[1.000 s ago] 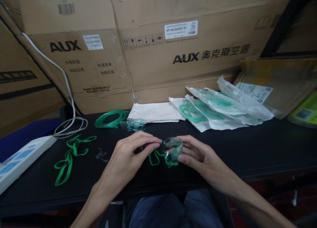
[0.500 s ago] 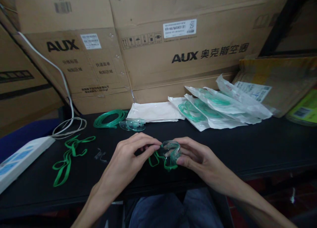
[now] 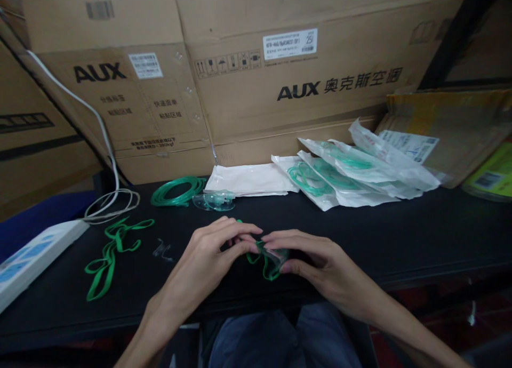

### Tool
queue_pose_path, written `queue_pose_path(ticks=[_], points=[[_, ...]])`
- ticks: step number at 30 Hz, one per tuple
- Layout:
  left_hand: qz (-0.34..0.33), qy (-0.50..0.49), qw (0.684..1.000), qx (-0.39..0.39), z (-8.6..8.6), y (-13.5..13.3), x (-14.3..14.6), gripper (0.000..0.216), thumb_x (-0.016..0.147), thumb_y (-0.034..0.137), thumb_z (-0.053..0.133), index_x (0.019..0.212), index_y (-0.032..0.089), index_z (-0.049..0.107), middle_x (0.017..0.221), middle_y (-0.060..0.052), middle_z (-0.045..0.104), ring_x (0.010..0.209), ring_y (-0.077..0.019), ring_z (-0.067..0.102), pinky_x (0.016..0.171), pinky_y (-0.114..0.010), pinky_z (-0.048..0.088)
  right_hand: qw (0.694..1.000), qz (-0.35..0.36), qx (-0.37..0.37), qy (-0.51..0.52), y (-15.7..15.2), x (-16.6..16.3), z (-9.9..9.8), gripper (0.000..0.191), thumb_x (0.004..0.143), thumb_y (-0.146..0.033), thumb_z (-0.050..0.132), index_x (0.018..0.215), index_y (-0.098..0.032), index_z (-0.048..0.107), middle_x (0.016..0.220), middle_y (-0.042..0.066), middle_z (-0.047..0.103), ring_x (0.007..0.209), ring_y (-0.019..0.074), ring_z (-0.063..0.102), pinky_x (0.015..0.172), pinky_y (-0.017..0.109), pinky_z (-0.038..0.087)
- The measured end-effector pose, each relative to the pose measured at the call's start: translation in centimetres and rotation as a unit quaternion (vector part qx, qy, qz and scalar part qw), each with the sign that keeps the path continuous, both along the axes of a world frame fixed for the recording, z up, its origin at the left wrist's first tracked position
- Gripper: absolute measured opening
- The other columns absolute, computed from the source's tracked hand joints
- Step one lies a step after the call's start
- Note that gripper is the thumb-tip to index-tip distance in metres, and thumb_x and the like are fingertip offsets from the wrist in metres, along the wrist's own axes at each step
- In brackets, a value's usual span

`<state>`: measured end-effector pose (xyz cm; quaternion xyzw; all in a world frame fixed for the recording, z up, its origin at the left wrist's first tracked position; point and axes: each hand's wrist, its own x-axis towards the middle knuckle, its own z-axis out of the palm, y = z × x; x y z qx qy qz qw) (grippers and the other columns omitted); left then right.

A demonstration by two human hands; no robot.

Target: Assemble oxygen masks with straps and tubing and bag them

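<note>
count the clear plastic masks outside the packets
2: one mask in the right hand, partly covered by it, and a second mask on the black table, by the left end of the flat white packets. Others may be hidden behind the hands.

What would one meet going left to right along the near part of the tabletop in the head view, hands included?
White power strip, tangled green straps, small clear pieces, left hand, clear mask, right hand, whose fingers partly cover the mask.

We log printed cardboard (image 3: 240,112) walling the back of a black table (image 3: 360,245), dim light, reddish floor (image 3: 452,325) lower right.
</note>
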<state>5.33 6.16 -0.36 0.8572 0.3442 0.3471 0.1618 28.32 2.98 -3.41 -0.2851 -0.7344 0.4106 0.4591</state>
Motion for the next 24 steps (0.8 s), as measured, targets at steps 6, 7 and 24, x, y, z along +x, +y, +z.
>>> queue_pose_path(ticks=[6,7,24], points=[[-0.006,0.007,1.000,-0.014,-0.5,0.3,0.1,0.019,0.087,0.012,0.072,0.101,0.025,0.074,0.092,0.005,0.073,0.083,-0.0095,0.066,0.077,-0.017,0.049,0.991,-0.077,0.081,-0.073,0.0,0.0,-1.0,0.038,0.091,-0.005,0.062,0.114,-0.033,0.074,0.128,0.002,0.064,0.119,0.0159,0.057,0.103,0.029,0.046],[-0.007,0.005,1.000,-0.010,-0.5,0.3,0.2,0.018,0.087,0.012,0.073,0.099,0.025,0.075,0.093,0.005,0.074,0.082,-0.0097,0.066,0.077,-0.018,0.049,0.988,-0.090,0.088,-0.088,-0.1,0.0,-1.0,0.040,0.091,-0.004,0.061,0.113,-0.034,0.074,0.129,0.002,0.062,0.119,0.0159,0.057,0.102,0.029,0.045],[-0.025,-0.017,0.999,0.011,-0.3,-1.0,0.4,0.023,0.085,0.011,0.074,0.100,0.026,0.066,0.092,0.008,0.068,0.079,-0.0059,0.061,0.075,-0.013,0.048,0.993,-0.115,-0.003,-0.017,-0.2,-1.5,0.0,0.008,0.093,-0.022,0.062,0.101,-0.022,0.063,0.106,0.004,0.069,0.101,0.0175,0.067,0.089,0.029,0.054]])
